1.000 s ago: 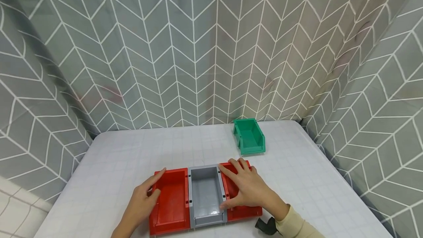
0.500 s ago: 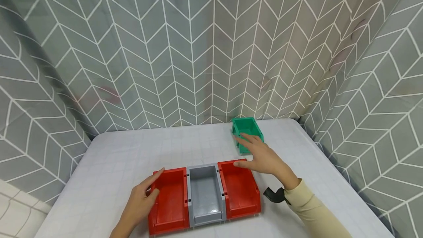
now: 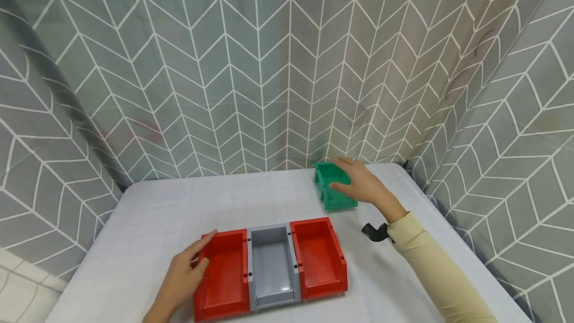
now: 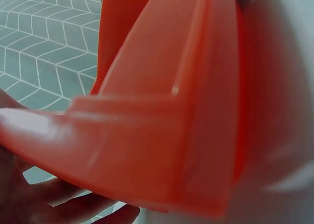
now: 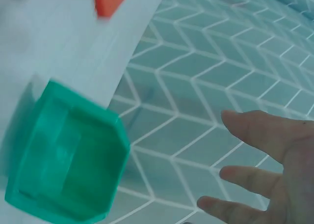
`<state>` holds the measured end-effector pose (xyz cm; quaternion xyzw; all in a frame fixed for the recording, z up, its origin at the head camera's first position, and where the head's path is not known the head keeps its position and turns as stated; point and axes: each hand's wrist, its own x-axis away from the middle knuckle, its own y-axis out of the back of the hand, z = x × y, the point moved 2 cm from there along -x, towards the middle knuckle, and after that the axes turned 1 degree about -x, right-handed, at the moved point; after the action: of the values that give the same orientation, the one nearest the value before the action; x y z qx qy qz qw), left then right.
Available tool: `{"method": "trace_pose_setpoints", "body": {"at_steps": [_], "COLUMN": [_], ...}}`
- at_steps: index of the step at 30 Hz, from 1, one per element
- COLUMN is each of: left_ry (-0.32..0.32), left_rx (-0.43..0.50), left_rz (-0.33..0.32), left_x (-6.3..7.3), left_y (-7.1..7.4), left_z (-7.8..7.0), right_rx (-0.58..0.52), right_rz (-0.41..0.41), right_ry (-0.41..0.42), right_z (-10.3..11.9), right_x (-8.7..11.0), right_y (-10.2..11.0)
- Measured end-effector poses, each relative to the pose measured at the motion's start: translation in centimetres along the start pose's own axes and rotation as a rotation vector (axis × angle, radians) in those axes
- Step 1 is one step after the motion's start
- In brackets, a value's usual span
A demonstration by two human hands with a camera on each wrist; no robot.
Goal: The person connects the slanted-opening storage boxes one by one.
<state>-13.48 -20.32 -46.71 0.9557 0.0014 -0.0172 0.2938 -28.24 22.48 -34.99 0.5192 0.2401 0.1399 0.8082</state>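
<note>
My left hand (image 3: 180,277) grips the left wall of the left red storage bin (image 3: 228,279); its thumb comes over the rim. The left wrist view shows this red bin (image 4: 142,150) very close, with fingers (image 4: 86,207) partly hidden behind it. A grey bin (image 3: 272,265) stands beside it, then a second red bin (image 3: 316,255), side by side in a row. My right hand (image 3: 360,181) hovers over the small green bin (image 3: 336,196), fingers spread, holding nothing. The right wrist view shows a gap between hand and green bin (image 5: 73,155).
A white cloth covers the table (image 3: 251,198). Patterned grey curtains (image 3: 269,64) hang behind it and on both sides. A black curved piece (image 3: 375,232) sticks out at the right wrist, beside the beige sleeve (image 3: 439,263).
My right hand has left the right red bin and moved away and right to the green bin. The joined row has shifted slightly left along with my left hand.
</note>
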Motion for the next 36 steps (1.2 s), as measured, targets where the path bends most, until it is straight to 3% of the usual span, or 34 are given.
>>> {"method": "trace_pose_setpoints", "body": {"at_steps": [8, 19, 24, 36], "left_ry": [0.008, -0.003, -0.016, 0.001], "left_rx": [0.011, 0.001, 0.0, -0.018], "left_rz": [-0.014, -0.022, -0.025, -0.027], "left_x": [0.5, 0.5, 0.4, 0.3], "left_y": [0.1, 0.7, 0.8, 1.5], "left_z": [0.3, 0.5, 0.7, 0.6], "right_rx": [0.018, -0.012, -0.025, -0.045], "right_rz": [-0.011, 0.058, 0.101, 0.163], "right_ry": [-0.023, -0.163, -0.218, -0.241], "right_z": [-3.3, -7.3, -8.4, -10.4], "right_x": [-2.2, -4.9, -5.5, -5.7], "right_y": [-0.2, -1.7, -2.2, -4.0]}}
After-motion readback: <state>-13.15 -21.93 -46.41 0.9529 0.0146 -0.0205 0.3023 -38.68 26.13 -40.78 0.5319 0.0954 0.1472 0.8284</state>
